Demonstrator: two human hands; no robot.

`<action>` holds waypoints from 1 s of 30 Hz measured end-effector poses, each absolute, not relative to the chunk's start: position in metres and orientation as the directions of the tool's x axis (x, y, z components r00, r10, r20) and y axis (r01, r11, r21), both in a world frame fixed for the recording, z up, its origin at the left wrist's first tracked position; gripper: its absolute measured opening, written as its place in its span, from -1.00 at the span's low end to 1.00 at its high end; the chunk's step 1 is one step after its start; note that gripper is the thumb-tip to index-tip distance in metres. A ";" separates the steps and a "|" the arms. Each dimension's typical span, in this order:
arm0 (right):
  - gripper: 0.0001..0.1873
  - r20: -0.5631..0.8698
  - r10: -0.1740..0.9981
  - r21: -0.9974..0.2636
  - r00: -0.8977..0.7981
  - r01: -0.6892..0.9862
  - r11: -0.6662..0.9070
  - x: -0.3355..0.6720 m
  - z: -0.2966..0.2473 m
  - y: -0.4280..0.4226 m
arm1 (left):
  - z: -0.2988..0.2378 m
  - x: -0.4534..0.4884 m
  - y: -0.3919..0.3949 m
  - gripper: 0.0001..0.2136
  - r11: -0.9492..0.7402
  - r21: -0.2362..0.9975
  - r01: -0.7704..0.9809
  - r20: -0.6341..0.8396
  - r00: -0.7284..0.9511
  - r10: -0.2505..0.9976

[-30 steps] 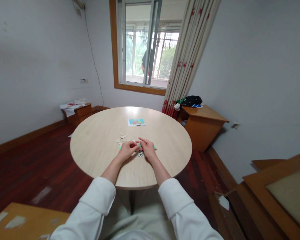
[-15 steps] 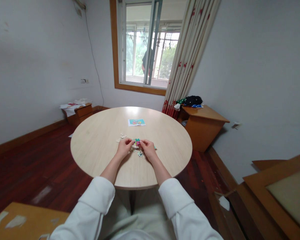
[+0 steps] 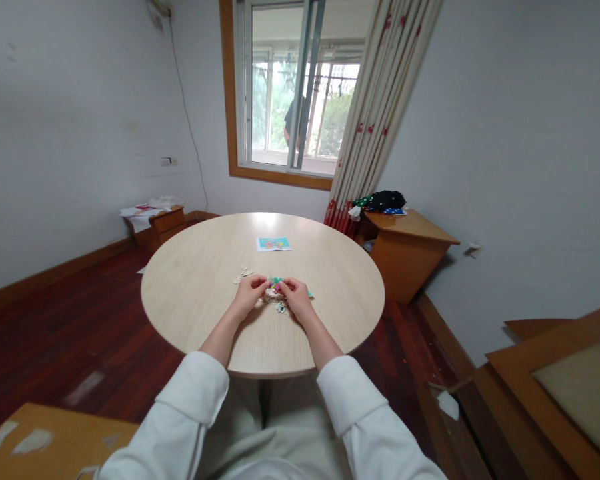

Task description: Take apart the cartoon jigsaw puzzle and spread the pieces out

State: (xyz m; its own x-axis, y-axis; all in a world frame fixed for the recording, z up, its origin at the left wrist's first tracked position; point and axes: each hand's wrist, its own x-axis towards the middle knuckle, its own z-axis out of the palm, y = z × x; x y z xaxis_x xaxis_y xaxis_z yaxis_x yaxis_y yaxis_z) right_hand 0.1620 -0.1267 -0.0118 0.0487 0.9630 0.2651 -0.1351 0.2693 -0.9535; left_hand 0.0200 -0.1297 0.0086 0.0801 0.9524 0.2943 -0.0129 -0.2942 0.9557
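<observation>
well, little has moved in the last second. just beyond and to the left of my left fingers the pale loose pieces (image 3: 243, 273) lie on the counter (image 3: 190, 293) where they lay before. my left hand (image 3: 250, 291) has slid a touch further from me, its fingers curled and closed on the left edge of the coloured puzzle pieces (image 3: 275, 283). that little cluster sits between my two sets of fingers, low on the counter, and shows a bit more teal and pink than a second ago. my right hand (image 3: 295, 295) has barely shifted; its fingers are bent and pinch the cluster's right edge. a few scraps (image 3: 281, 307) lie under my right fingers, nearer to me. well beyond both hands lies the picture card (image 3: 273, 244), untouched. i judge the joining is in mid-press, not finished.
</observation>
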 end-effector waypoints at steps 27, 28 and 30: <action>-0.79 0.312 0.945 -0.943 0.102 -0.090 0.321 0.162 -0.008 -0.130 | 0.005 0.019 -0.126 -0.74 -0.246 0.969 0.009 0.246 0.027 0.969; -0.80 0.309 0.946 -0.944 0.102 -0.085 0.318 0.162 -0.009 -0.130 | 0.005 0.019 -0.126 -0.74 -0.247 0.969 0.009 0.246 0.027 0.969; -0.81 0.309 0.945 -0.945 0.110 -0.079 0.318 0.163 -0.009 -0.130 | 0.005 0.019 -0.126 -0.74 -0.250 0.968 0.012 0.250 0.031 0.968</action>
State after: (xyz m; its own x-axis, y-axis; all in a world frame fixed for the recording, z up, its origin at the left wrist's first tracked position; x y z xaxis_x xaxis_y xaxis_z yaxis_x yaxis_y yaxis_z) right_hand 0.1626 -0.1296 -0.0086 0.1099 0.9448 0.3087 -0.0794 0.3180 -0.9448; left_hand 0.0194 -0.1262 0.0050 0.0308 0.9678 0.2498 0.0117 -0.2503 0.9681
